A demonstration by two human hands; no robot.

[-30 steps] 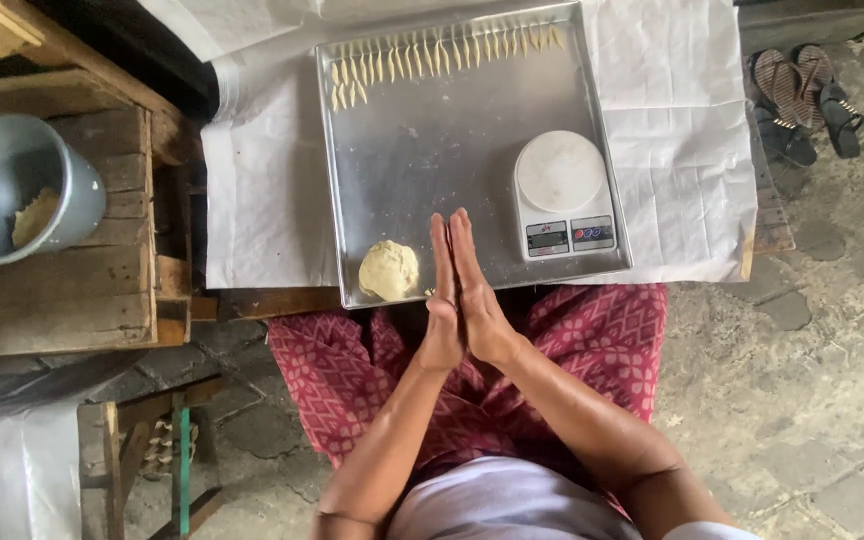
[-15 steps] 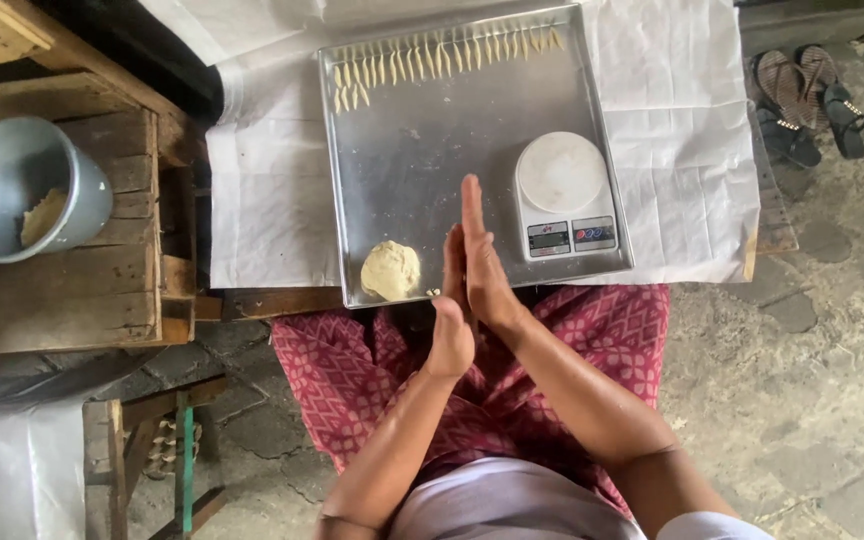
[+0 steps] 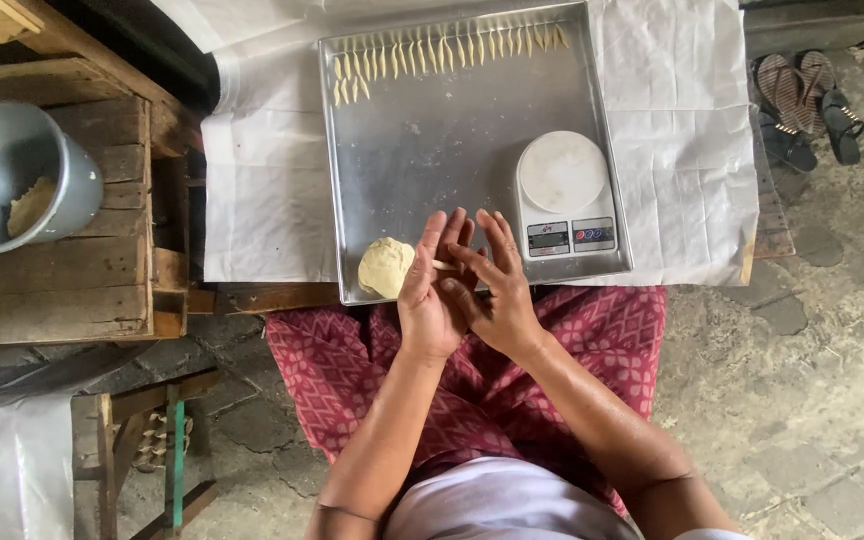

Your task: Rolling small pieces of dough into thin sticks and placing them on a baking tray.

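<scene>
Your left hand (image 3: 430, 290) and right hand (image 3: 487, 285) are pressed palm to palm over the near edge of the metal tray (image 3: 432, 160), fingers straight, with a thin strip of dough (image 3: 441, 265) pinched between them so it can roll thin. The dough ball (image 3: 384, 267) sits just left of your hands at the tray's near left corner, handy for pinching off more. Finished strips (image 3: 442, 48) line the far edge, out of the way, and the scale (image 3: 564, 195) stands on the right.
</scene>
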